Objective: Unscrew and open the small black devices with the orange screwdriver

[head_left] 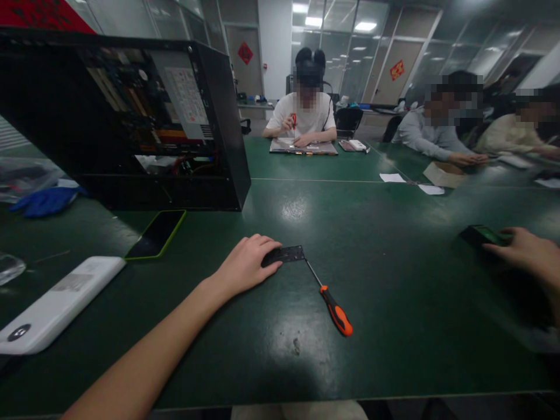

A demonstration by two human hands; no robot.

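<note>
So my left hand (251,261) has its fingers on the black plate (291,254) mid-desk, screwdriver (336,312) tip right by it. My blurry right hand (522,248) is on a dark green-topped object (487,234) near the right side. The computer case's (223,128) label is unreadable.

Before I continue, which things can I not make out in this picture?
Head view: one end of the small black plate, covered by the left hand.
Head view: what the black-and-green object at the right hand is; blur and fingers.
Head view: print on the power supply label; too small.
Head view: the rest of the clear item; cut off by the left edge.
</note>
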